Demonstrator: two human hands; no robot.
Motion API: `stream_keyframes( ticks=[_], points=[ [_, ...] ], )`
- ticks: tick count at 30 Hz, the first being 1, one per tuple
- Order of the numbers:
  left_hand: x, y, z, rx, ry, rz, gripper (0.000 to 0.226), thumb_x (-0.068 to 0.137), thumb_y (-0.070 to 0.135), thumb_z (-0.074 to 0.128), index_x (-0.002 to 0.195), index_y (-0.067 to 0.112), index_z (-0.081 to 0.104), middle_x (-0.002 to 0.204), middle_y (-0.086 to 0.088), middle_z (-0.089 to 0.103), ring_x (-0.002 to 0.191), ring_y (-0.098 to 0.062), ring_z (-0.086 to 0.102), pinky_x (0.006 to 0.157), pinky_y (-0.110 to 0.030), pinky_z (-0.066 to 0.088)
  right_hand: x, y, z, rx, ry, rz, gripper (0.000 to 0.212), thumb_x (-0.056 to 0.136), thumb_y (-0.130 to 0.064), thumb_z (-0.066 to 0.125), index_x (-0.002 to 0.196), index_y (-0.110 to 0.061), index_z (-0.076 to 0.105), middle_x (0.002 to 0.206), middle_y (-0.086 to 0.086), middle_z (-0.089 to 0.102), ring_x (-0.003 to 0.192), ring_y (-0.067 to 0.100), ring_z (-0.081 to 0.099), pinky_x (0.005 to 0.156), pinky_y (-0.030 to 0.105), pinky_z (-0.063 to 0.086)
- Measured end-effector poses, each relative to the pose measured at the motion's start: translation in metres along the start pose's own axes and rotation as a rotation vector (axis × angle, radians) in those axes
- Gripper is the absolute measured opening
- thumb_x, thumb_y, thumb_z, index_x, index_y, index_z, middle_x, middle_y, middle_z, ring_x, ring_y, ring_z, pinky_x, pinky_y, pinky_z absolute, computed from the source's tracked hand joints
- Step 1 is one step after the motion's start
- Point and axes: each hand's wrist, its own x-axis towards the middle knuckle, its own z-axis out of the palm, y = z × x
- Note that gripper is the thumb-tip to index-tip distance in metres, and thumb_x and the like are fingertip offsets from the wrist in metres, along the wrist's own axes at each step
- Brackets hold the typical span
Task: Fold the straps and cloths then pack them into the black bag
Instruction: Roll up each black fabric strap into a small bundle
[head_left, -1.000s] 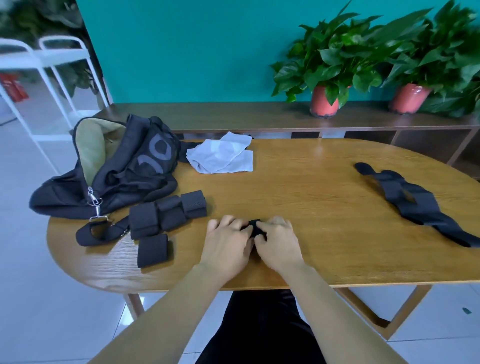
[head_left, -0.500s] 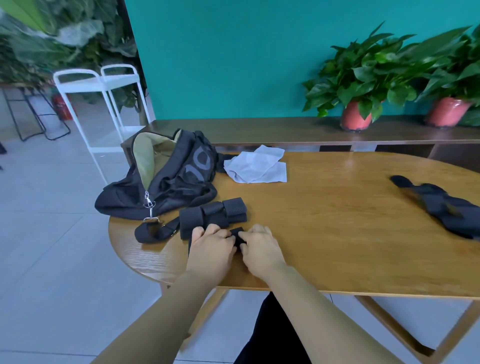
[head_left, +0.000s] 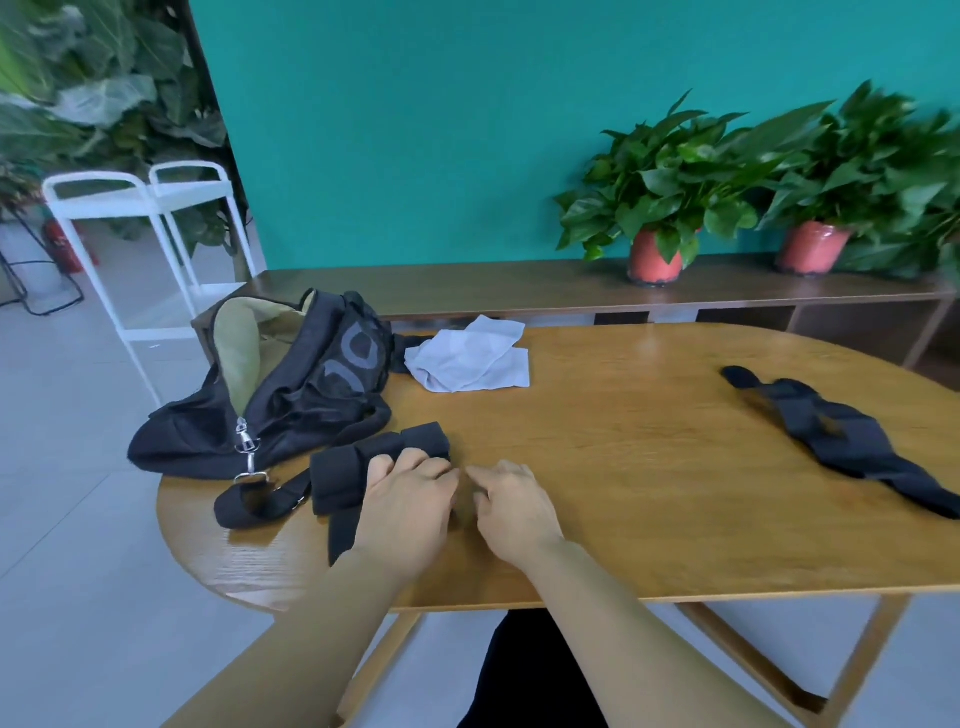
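- The left grip (head_left: 410, 499), a bare hand, lies palm down near the front edge of the tabletop (head_left: 623, 441). Its fingers are almost straight and close together, resting on the folded straps (head_left: 337, 467). What sits under the palm is hidden.
- The right grip (head_left: 511, 506) is just beside it at 3 o'clock, knuckles up and fingers loosely bent. Nothing shows in it. The fingertips of the two hands come near each other but stay apart.
- The folded straps are black bundles lying side by side, running from under the left fingers toward 10 o'clock. One flat piece pokes out beneath the left wrist toward 7 o'clock.
- A looped strap end (head_left: 226, 512) lies at 9 o'clock from the left grip and meets the bundles.
- The black bag (head_left: 291, 395) slumps at 10 o'clock from the hands, on the left end of the tabletop. It is unzipped, its tan lining (head_left: 244, 343) showing, and a metal clip (head_left: 247, 447) hangs at its near edge. Only the folded straps lie between it and the left grip.
- A pale cloth (head_left: 467, 358) sits loosely crumpled at 12 o'clock, just beside the bag.
- An unfolded strap (head_left: 841, 447) lies stretched out at 2 o'clock, well apart from both hands.
- Beyond, from 12 to 2 o'clock, a wooden sideboard (head_left: 519, 286) carries two potted plants (head_left: 670, 176) (head_left: 852, 171). A white rack (head_left: 140, 208) stands on the floor at 10 o'clock.
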Motion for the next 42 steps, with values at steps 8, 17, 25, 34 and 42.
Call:
stream_keyframes(
  ticks=[8,17,25,34,42],
  points=[
    [0.051,0.078,0.002,0.008,-0.127,0.149,0.007,0.075,0.024,0.073,0.074,0.029,0.067,0.076,0.017,0.063,0.084,-0.011,0.053,0.064,-0.033,0.007,-0.009,0.071,-0.057,-0.025,0.105,0.188,0.042,0.095,-0.013,0.04,0.135,-0.02,0.051,0.134,0.011,0.047,0.128,0.027,0.036,0.101,0.033,0.038],
    [0.102,0.176,0.012,-0.161,-0.146,0.31,0.025,0.099,0.031,0.039,0.115,0.026,0.059,0.119,0.013,0.06,0.118,-0.016,0.039,0.078,-0.035,0.017,-0.021,0.172,-0.118,-0.133,0.253,0.394,0.038,0.096,-0.016,0.043,0.132,-0.016,0.054,0.131,0.01,0.049,0.121,0.027,0.04,0.098,0.035,0.038],
    [0.122,0.218,0.026,-0.207,-0.241,0.371,0.029,0.101,0.031,0.035,0.119,0.026,0.057,0.127,0.015,0.053,0.122,-0.013,0.035,0.086,-0.034,0.014,-0.026,0.27,-0.181,-0.337,0.255,0.798,0.037,0.095,-0.02,0.039,0.129,-0.023,0.052,0.134,0.012,0.043,0.126,0.032,0.034,0.106,0.041,0.027],
    [0.124,0.229,0.039,-0.249,-0.315,0.349,0.033,0.103,0.029,0.033,0.128,0.027,0.055,0.139,0.014,0.047,0.131,-0.013,0.033,0.1,-0.035,0.012,-0.018,0.284,-0.167,-0.271,-0.092,1.003,0.045,0.094,-0.025,0.024,0.135,-0.031,0.041,0.145,0.009,0.027,0.134,0.035,0.023,0.107,0.053,0.015],
    [0.12,0.215,0.03,-0.28,-0.275,0.319,0.031,0.102,0.027,0.035,0.122,0.029,0.058,0.134,0.016,0.05,0.127,-0.012,0.035,0.098,-0.033,0.013,0.002,0.201,-0.118,-0.276,-0.114,0.947,0.045,0.093,-0.03,0.025,0.134,-0.024,0.044,0.14,0.011,0.028,0.125,0.039,0.027,0.105,0.054,0.018]
  ],
)
